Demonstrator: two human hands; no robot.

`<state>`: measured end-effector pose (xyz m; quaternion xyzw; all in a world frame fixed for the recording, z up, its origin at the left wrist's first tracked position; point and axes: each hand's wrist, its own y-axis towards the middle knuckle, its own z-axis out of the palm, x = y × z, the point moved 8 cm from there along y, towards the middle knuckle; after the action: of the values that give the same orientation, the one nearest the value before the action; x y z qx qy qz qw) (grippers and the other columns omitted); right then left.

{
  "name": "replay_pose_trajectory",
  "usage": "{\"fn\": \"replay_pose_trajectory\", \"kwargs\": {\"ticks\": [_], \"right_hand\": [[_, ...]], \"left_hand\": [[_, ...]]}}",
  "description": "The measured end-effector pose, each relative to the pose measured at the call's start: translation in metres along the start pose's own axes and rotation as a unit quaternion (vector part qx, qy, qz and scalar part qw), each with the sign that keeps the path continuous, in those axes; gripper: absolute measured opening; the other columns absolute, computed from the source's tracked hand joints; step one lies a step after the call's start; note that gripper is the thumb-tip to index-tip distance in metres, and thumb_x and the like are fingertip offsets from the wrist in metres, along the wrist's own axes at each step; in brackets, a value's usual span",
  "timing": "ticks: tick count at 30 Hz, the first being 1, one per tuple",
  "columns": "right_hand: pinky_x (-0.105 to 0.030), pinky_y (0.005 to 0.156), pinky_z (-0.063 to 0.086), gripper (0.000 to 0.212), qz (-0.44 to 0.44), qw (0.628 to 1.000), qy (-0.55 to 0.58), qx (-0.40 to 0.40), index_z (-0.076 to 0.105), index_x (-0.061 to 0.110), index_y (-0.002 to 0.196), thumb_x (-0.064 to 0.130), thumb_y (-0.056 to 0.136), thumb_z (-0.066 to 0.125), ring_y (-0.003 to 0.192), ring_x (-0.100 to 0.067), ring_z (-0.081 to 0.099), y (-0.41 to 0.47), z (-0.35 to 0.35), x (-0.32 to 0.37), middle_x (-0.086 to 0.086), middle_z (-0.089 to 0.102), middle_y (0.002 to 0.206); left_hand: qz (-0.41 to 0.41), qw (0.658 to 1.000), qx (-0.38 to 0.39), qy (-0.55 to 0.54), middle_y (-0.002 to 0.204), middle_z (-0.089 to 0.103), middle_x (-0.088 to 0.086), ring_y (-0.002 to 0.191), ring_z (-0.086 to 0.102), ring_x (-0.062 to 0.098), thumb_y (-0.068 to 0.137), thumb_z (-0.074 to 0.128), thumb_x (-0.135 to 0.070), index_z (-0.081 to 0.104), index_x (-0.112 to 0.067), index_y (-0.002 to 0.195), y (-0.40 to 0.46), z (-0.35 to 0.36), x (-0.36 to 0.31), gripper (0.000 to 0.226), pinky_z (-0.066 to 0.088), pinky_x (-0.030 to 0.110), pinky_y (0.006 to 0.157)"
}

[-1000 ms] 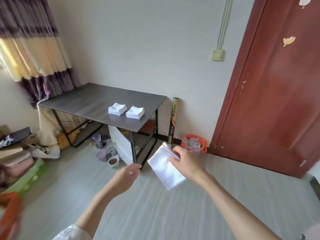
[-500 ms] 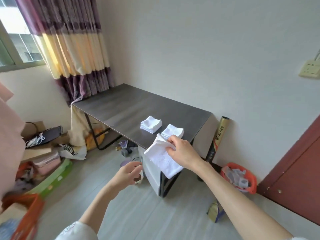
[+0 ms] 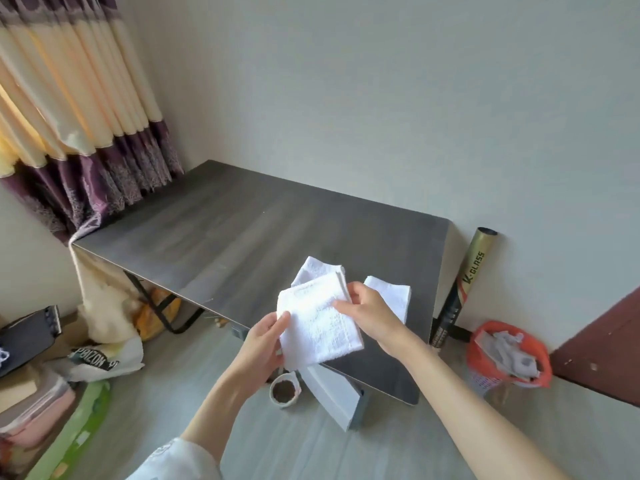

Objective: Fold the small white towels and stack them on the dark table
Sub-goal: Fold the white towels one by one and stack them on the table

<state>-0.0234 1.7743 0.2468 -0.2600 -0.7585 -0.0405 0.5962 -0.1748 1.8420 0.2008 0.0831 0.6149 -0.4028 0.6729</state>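
The left hand (image 3: 263,344) has joined the right in gripping the towel (image 3: 318,323).

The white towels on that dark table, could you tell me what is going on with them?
A person holds a small white towel in both hands above the near edge of the dark table: the left hand grips its left edge, the right hand pinches its top right. Two stacks of folded towels already sit on the table behind it.

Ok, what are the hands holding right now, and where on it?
Both hold one white towel: the left hand grips its lower left edge, the right hand pinches its upper right edge.
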Motion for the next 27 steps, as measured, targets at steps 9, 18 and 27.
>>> {"fn": "replay_pose_trajectory", "kwargs": {"ticks": [9, 18, 27], "right_hand": [[-0.042, 0.089, 0.054, 0.019, 0.135, 0.987, 0.061, -0.066, 0.052, 0.014, 0.106, 0.029, 0.095, 0.045, 0.104, -0.019, 0.06, 0.131, -0.002, -0.063, -0.003, 0.061, 0.11], [-0.04, 0.071, 0.059, 0.012, 0.251, 0.956, 0.102, -0.112, 0.051, 0.009, 0.089, 0.015, 0.094, 0.041, 0.084, -0.023, 0.061, 0.228, -0.013, -0.13, -0.004, 0.055, 0.083], [-0.04, 0.075, 0.058, 0.014, 0.312, 0.937, 0.077, -0.14, 0.052, 0.009, 0.099, 0.017, 0.094, 0.042, 0.091, -0.024, 0.061, 0.258, -0.009, -0.169, -0.009, 0.059, 0.097]], "left_hand": [[0.052, 0.944, -0.11, 0.306, 0.063, 0.045, -0.003, 0.056, 0.038, 0.012, 0.094, 0.045, -0.037, 0.051, -0.021, 0.072, 0.164, -0.044, -0.03, 0.028, 0.029, 0.021, 0.049], [-0.005, 0.925, -0.086, 0.37, 0.068, 0.048, -0.002, 0.063, 0.041, 0.015, 0.093, 0.044, -0.036, 0.059, -0.03, 0.085, 0.288, -0.049, -0.007, 0.018, 0.034, 0.029, 0.058], [-0.048, 0.905, -0.041, 0.421, 0.077, 0.056, 0.005, 0.067, 0.047, 0.018, 0.096, 0.04, -0.036, 0.056, -0.027, 0.106, 0.342, -0.057, 0.028, 0.021, 0.038, 0.03, 0.06]]}}
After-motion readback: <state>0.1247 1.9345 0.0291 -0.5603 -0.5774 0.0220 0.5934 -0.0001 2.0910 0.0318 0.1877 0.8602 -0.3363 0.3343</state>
